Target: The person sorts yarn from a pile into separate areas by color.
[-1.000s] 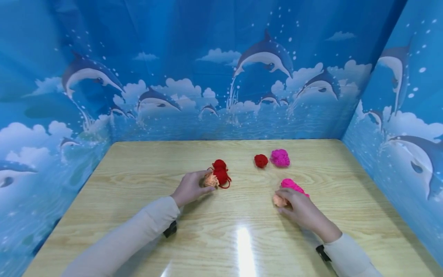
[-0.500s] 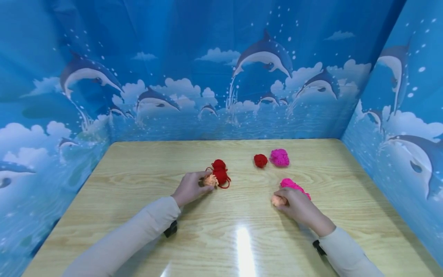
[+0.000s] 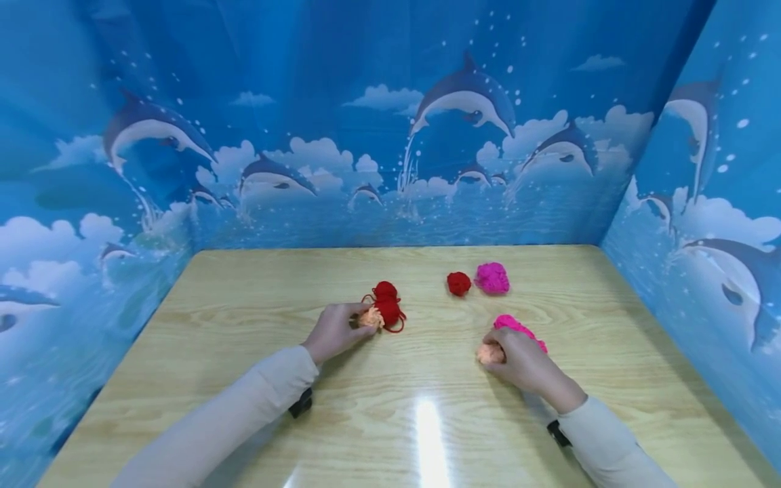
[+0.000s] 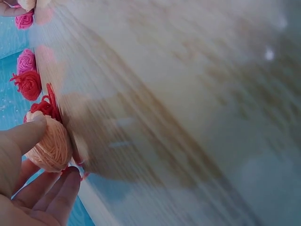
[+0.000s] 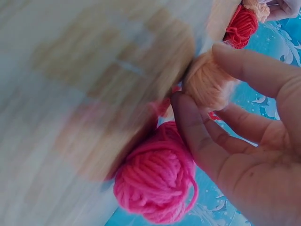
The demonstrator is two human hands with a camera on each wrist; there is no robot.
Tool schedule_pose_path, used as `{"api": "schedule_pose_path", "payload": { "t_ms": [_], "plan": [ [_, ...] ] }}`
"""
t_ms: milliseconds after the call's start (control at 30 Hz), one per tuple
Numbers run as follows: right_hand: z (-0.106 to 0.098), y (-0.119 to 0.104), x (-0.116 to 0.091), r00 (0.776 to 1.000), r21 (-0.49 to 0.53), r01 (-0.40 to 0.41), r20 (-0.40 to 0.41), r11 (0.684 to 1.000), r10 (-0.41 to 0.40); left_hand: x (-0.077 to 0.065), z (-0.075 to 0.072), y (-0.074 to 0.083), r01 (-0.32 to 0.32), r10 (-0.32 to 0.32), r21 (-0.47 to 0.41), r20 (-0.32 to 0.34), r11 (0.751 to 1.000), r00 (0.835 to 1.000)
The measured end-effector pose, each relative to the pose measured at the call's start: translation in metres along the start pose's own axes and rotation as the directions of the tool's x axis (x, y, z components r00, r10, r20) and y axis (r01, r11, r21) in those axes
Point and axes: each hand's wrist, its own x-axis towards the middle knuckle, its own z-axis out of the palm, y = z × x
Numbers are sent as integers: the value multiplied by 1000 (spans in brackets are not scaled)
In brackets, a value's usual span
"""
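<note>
You're seeing glare (image 3: 432,444) streaking the table (image 3: 415,376) nearer you than your right hand (image 3: 527,362); both wrist views are partly blurring.

The person's left arm (image 3: 213,427) slants in from the lower left of the head view, its pale sleeve (image 3: 274,379) reaching the wrist (image 3: 314,348). The left hand (image 3: 334,332) has its back facing up, thumb (image 4: 29,135) set opposite the fingers (image 4: 56,195) in a pinching grip. The right arm (image 3: 616,447) comes in from the lower right, a stretch of bare wrist (image 3: 567,396) showing past the cuff (image 3: 581,412). The right hand (image 3: 521,359) also pinches, its thumb facing the bent fingers. The two hands are well apart, the right one slightly nearer the body
</note>
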Motion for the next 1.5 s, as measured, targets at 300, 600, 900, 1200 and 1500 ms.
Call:
{"api": "schedule_pose_path", "payload": {
  "t_ms": [300,600,900,1200,1500],
  "plan": [
    [4,-11,5,1000,-9,19,-18,1000,-19,0,1,1,2,-3,13,12,1000,1000],
    [14,-43,20,1000,67,26,-4,997,-26,2,2,0,-3,2,27,10,1000,1000],
    [38,-75,26,984,120,179,1,977,-180,3,1,-2,-7,7,25,12,1000,1000],
    [47,-97,35,968,130,236,54,963,-244,4,0,-2,-17,17,27,8,999,1000],
    [56,-106,40,954,78,281,86,956,-287,5,0,-3,-32,32,48,9,998,999]
  ]
}}
